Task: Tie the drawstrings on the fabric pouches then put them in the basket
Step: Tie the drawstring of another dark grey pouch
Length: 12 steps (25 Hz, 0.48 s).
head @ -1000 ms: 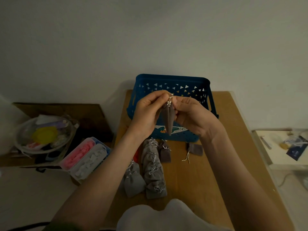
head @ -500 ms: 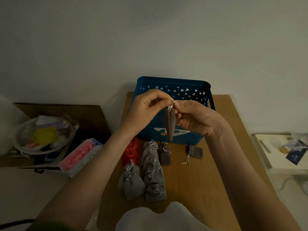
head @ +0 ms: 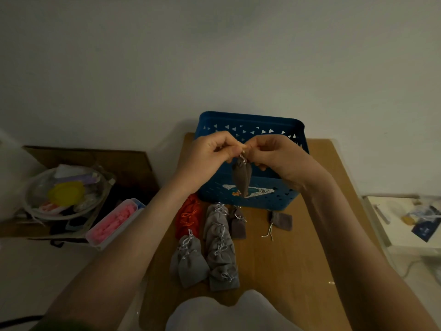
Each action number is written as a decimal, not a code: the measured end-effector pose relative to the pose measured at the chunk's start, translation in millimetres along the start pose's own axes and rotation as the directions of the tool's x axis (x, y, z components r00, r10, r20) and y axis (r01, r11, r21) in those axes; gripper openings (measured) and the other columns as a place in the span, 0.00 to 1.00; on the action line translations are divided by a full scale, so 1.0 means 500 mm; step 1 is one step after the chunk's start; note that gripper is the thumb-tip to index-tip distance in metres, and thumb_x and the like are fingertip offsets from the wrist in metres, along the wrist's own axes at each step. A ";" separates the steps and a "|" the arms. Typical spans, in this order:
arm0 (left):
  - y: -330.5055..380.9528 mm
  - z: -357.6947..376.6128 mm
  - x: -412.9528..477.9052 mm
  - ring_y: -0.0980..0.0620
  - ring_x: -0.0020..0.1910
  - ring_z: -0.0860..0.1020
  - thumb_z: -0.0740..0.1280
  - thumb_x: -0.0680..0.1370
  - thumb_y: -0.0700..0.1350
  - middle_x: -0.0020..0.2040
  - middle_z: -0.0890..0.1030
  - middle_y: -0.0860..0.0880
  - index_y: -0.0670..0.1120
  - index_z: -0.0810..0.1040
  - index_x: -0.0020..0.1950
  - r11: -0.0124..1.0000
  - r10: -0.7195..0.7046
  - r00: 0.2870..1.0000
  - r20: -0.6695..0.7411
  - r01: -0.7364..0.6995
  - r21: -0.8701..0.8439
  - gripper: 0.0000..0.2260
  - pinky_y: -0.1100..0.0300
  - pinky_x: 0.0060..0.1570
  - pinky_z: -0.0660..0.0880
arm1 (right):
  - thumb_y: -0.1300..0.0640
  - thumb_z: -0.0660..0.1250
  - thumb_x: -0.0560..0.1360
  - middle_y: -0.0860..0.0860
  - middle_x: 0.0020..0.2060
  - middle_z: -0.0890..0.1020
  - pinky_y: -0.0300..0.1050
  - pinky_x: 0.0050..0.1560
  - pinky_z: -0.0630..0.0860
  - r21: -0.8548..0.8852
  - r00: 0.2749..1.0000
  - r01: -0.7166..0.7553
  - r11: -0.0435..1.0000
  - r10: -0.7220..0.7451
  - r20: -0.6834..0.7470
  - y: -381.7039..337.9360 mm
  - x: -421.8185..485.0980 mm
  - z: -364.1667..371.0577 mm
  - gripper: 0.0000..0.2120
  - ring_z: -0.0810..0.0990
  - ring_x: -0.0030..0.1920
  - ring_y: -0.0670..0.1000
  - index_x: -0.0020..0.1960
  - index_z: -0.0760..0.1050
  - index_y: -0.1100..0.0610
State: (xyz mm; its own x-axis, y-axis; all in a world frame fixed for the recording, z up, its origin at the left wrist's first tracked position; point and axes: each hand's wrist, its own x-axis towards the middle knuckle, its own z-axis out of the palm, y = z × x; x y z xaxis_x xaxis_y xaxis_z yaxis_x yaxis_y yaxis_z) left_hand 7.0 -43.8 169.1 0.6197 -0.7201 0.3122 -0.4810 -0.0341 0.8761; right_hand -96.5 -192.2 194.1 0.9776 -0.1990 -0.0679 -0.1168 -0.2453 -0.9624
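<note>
Wooden table (head: 298, 247) under a pale wall (head: 214, 56), blue basket (head: 250, 115) set at its far edge. A grey pouch (head: 241, 177) is held up before the basket, its drawstring (head: 243, 156) pinched in the grip of left hand (head: 210, 154) and right hand (head: 274, 156), fingertips (head: 236, 147) meeting. More grey pouches (head: 220, 247) are laid in rows nearer the person.

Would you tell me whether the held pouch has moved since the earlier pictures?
No, not noticeably: the pouch still hangs with its tip over the label on the basket, as before.

Matt cloth pouch (head: 241, 177), perforated plastic basket (head: 250, 120), smooth wooden table (head: 298, 247)
</note>
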 end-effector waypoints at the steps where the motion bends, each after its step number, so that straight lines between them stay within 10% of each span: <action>1: -0.002 0.001 0.000 0.57 0.40 0.78 0.68 0.76 0.45 0.40 0.82 0.55 0.58 0.81 0.42 0.999 -0.042 0.999 0.001 0.042 -0.012 0.08 0.51 0.47 0.76 | 0.60 0.66 0.77 0.51 0.36 0.80 0.31 0.35 0.69 -0.085 1.000 0.018 0.996 -0.020 -0.022 -0.002 -0.001 0.003 0.05 0.74 0.34 0.41 0.45 0.79 0.60; 12: 0.000 0.009 -0.006 0.58 0.43 0.79 0.69 0.76 0.41 0.42 0.81 0.51 0.43 0.82 0.47 0.920 0.271 0.962 -0.007 -0.257 0.295 0.03 0.68 0.44 0.75 | 0.61 0.64 0.77 0.48 0.32 0.78 0.35 0.34 0.68 0.165 0.997 -0.077 0.983 0.074 0.025 0.020 -0.004 -0.007 0.08 0.71 0.33 0.44 0.42 0.79 0.59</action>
State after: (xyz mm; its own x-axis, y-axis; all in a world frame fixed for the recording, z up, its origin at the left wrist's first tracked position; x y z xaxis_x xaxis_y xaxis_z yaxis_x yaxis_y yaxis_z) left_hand 2.3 -44.7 166.6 0.4703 -0.6973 0.5409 -0.7850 -0.0504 0.6175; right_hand -100.3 -197.5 185.4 0.9705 -0.1923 -0.1453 -0.1610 -0.0691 -0.9845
